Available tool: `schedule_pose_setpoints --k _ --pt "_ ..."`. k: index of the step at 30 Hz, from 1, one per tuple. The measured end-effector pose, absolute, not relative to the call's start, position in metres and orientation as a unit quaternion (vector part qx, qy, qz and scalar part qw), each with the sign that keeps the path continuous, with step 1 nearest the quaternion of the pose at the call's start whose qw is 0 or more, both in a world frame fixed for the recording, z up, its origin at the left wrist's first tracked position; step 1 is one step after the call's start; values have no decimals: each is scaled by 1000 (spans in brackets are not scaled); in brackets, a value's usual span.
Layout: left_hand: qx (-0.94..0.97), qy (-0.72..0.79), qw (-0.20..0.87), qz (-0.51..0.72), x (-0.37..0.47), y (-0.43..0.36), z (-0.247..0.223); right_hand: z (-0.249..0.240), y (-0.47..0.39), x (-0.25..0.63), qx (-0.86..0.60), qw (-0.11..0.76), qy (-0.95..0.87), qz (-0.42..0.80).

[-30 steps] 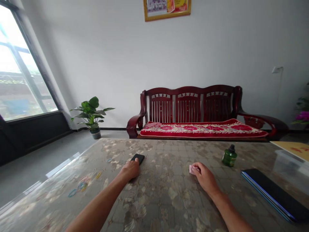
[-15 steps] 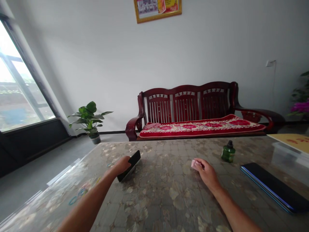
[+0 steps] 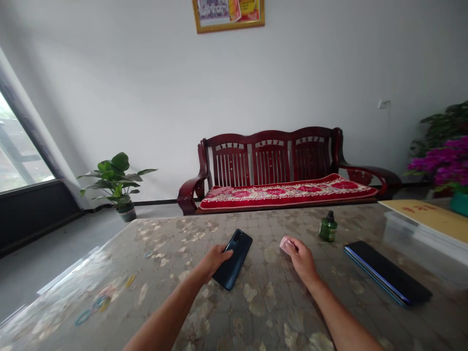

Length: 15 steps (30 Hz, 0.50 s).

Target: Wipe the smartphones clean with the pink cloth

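A dark blue smartphone [image 3: 237, 261] is in my left hand [image 3: 215, 261], gripped along its left side with the thumb across it. Its back, with the camera bump at the top corner, faces me, and it is tilted above the table. My right hand [image 3: 302, 258] is closed on a small pink folded cloth [image 3: 285, 244], pinched at the fingertips. Whether it is cloth or tissue is hard to tell. Right of that hand stands a green bottle [image 3: 328, 228] with a black cap. Farther right, dark flat devices with blue edges [image 3: 387, 273] lie stacked.
Several coloured rubber bands [image 3: 98, 303] lie on the floral-patterned table [image 3: 164, 292] at left. A clear plastic box [image 3: 413, 243] with a tan folder [image 3: 427, 217] on top sits at right. Behind the table are a red wooden bench [image 3: 270, 161] and a potted plant [image 3: 122, 185].
My left hand has moved right and turned the smartphone so its back now shows. My right hand keeps hold of the pink cloth. The view has swung slightly to the right.
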<state>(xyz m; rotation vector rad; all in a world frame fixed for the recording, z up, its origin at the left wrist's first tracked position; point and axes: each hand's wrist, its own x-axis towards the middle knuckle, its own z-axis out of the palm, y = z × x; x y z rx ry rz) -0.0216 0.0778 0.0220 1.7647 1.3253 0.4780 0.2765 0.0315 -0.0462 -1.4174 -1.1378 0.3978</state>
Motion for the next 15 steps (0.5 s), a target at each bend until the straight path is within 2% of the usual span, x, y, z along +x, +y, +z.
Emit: schedule_pose_setpoints --k 8,10,12,15 --pt "774 553 259 169 35 48 35 -38 29 277 -604 629 -452 187" --pt "812 555 165 76 49 33 38 -36 29 276 -598 646 -430 201" --pt "839 526 133 27 63 18 37 -34 28 273 -590 666 -397 228" --pt "861 493 126 18 80 1 31 -30 27 261 -554 692 -365 284"
